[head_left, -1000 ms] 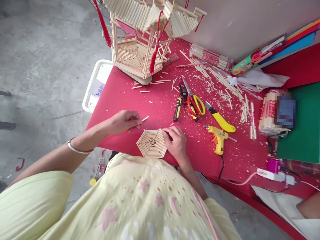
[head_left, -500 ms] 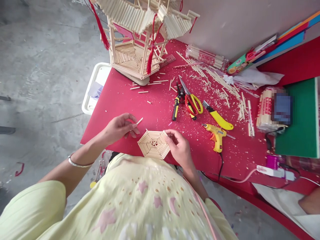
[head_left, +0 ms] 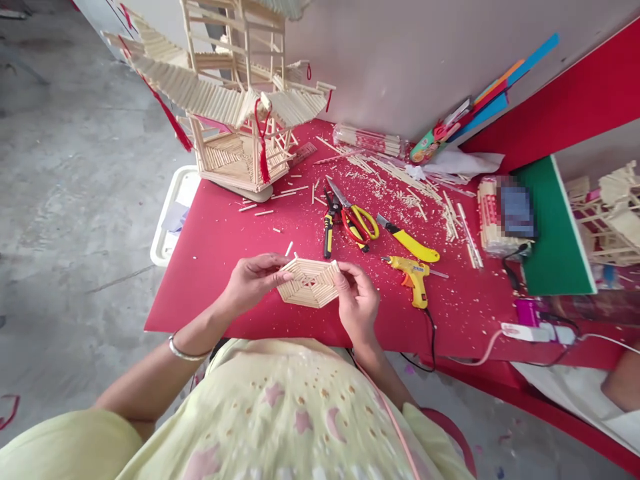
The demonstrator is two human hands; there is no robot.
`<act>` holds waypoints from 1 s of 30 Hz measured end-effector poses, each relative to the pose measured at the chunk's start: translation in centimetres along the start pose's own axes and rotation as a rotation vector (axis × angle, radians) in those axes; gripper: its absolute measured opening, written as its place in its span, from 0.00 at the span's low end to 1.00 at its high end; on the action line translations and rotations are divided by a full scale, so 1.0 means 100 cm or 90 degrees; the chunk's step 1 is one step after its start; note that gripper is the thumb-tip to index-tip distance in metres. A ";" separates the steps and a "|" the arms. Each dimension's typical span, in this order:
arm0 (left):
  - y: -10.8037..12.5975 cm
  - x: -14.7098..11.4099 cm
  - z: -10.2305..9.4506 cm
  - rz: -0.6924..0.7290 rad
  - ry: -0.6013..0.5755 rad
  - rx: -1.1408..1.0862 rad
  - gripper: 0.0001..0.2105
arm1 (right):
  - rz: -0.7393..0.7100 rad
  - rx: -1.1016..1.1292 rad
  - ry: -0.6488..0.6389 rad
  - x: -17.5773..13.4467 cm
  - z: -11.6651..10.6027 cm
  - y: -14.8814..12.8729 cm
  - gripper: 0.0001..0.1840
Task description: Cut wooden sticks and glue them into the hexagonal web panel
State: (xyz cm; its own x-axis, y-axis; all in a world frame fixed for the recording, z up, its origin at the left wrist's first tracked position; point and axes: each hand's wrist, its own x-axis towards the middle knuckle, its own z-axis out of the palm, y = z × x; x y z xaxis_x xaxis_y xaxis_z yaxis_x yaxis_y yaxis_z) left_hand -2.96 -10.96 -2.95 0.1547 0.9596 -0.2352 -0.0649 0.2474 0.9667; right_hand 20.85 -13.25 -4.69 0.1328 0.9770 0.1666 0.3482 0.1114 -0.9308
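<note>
A flat hexagonal panel of thin wooden sticks (head_left: 313,293) is held up above the table's front edge. My left hand (head_left: 253,283) is closed on its left corner, thumb on top. A short stick (head_left: 289,249) pokes up just beyond the left fingers; whether they grip it too is partly hidden. My right hand (head_left: 357,297) pinches the upper right corner between thumb and fingers. To the right of that hand lies a yellow glue gun (head_left: 414,277), its nozzle pointing left.
Behind are black-and-yellow cutters (head_left: 329,230), scissors (head_left: 367,223) and a yellow-handled knife (head_left: 415,245). A stick-built pavilion (head_left: 235,157) with red tassels stands back left. Loose sticks (head_left: 390,170) and scraps litter the red table (head_left: 200,287). Another person's arm (head_left: 623,380) shows at right.
My left hand has moved right with the short stick and now touches the panel's left corner. My right hand keeps its hold. The view has shifted to the right.
</note>
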 end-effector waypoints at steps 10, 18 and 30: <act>-0.004 0.020 0.019 0.138 0.115 0.080 0.12 | -0.023 -0.028 -0.013 0.013 -0.003 -0.004 0.11; 0.010 0.016 0.015 0.304 0.281 0.283 0.09 | -0.215 -0.408 -0.003 0.079 -0.026 -0.005 0.19; 0.005 0.021 0.009 0.439 0.389 0.346 0.06 | -0.113 -0.720 -0.142 0.149 -0.005 -0.003 0.23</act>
State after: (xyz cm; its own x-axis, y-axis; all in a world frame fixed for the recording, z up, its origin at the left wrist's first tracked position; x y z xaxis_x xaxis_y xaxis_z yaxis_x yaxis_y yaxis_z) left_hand -1.79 -8.90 -2.84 -0.2773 0.8109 0.5153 0.5219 -0.3231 0.7894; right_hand 23.16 1.22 -1.76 -0.1285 0.9867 0.0994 0.9890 0.1349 -0.0605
